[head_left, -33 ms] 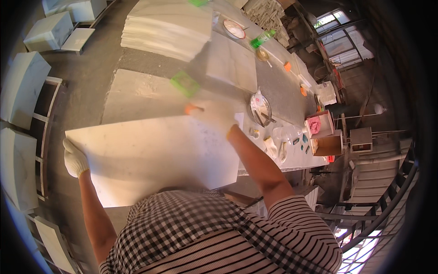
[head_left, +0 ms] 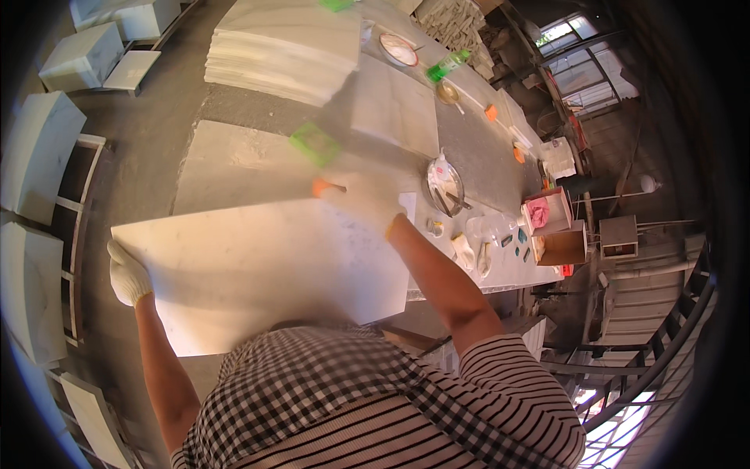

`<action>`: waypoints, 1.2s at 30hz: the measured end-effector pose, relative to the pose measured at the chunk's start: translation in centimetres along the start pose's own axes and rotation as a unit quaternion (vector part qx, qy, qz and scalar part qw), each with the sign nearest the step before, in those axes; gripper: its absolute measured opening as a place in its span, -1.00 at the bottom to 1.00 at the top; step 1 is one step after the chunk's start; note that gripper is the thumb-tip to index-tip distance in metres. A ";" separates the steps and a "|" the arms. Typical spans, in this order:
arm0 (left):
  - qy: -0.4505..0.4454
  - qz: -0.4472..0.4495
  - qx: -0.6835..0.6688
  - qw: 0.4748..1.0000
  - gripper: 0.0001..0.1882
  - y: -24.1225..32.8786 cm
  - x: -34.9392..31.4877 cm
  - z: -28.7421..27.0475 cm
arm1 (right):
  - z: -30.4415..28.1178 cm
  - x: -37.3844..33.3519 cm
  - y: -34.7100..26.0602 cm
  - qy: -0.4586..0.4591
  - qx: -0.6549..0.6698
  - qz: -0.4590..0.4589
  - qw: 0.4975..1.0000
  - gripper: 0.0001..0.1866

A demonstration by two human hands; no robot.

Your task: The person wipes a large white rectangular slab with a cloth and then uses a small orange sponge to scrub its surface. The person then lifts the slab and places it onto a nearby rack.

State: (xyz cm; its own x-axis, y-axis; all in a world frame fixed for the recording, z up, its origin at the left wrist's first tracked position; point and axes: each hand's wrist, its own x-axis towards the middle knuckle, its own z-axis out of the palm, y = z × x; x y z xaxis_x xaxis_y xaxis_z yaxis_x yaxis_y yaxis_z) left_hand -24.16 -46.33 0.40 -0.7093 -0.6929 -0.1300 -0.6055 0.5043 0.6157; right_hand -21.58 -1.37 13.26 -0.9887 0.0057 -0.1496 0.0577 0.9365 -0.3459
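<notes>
A pale, grey-veined marble slab (head_left: 258, 266) lies in front of me, its near edge against my checked apron. My gloved left hand (head_left: 130, 273) grips the slab's left edge, fingers closed at its side. Over the far right part of the slab is my gloved right hand (head_left: 367, 199), smeared by motion. A small orange thing (head_left: 320, 187) with a dark part shows at its fingertips; its kind is unclear. Just beyond that hand lies a blurred, bright green rectangular block (head_left: 315, 144).
Stacked slabs (head_left: 281, 59) stand on the table's far side. To the right are a metal bowl (head_left: 445, 187) with tools in it, a green bottle (head_left: 448, 66), spare gloves (head_left: 463, 252) and an open box (head_left: 562, 245). White stone blocks (head_left: 43, 148) line racks at the left.
</notes>
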 end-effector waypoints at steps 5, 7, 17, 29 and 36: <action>-0.014 -0.014 0.004 1.000 -0.12 0.0 0.3 -0.1 | -7.0 -0.5 4.8 -0.049 -0.055 0.125 0.989 -0.50; -0.019 -0.009 -0.007 1.000 -0.12 -0.2 0.3 0.0 | -7.8 0.5 5.8 -0.143 -0.141 0.174 0.964 -0.50; -0.016 -0.011 0.008 1.000 -0.13 -0.5 0.7 0.3 | -5.8 -0.1 5.2 -0.046 -0.029 0.049 0.997 -0.52; -0.013 -0.017 0.019 1.000 -0.11 -0.2 0.5 0.1 | -5.3 -0.6 4.4 -0.054 0.000 0.052 0.997 -0.56; -0.007 -0.019 -0.003 1.000 -0.10 -0.4 0.3 0.3 | -3.9 1.5 5.1 -0.089 -0.098 0.018 0.991 -0.60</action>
State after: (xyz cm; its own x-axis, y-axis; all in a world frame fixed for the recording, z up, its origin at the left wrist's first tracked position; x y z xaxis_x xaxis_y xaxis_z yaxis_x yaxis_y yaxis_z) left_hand -24.20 -46.64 -0.11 -0.6905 -0.7046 -0.1634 -0.6299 0.4748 0.6146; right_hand -23.34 4.78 14.83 -0.9452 -0.0062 -0.3264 0.0466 0.9870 -0.1538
